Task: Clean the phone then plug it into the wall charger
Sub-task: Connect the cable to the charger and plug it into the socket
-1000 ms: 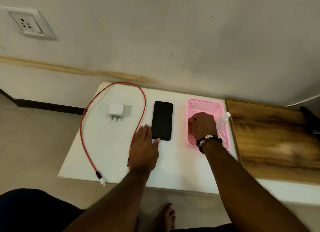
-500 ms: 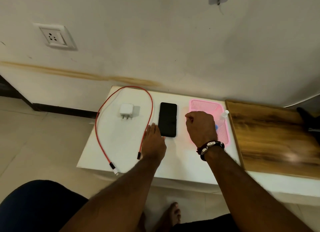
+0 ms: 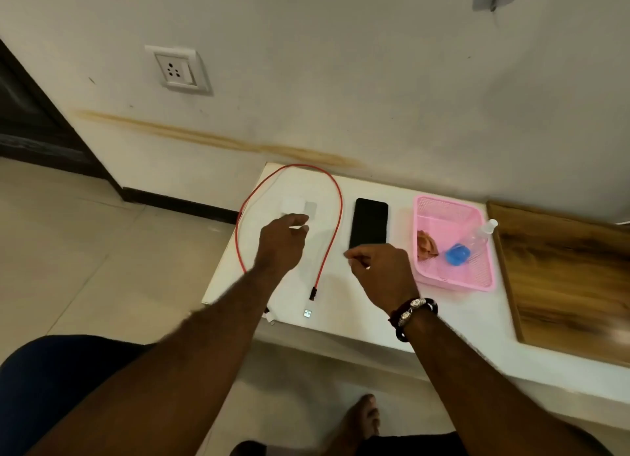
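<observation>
The black phone [image 3: 370, 222] lies face up on the white table [image 3: 358, 322]. To its left a red cable [image 3: 337, 210] loops around the white charger adapter [image 3: 295, 206], with its plug ends [image 3: 308, 313] near the front edge. My left hand [image 3: 283, 242] reaches over the loop, its curled fingertips at the adapter's near edge; blur hides whether it grips. My right hand [image 3: 381, 271] hovers as a loose fist just in front of the phone's near end and holds nothing. The wall socket [image 3: 177, 68] is up on the wall to the left.
A pink basket [image 3: 453, 281] right of the phone holds a brownish cloth [image 3: 426, 244] and a clear spray bottle [image 3: 477, 239] with a blue part. A wooden board [image 3: 562, 278] lies further right. My bare foot [image 3: 364, 418] is on the tiled floor below.
My left hand moved left from the phone's near corner to the adapter. My right hand came out of the pink basket and went left toward the phone. The view swung left.
</observation>
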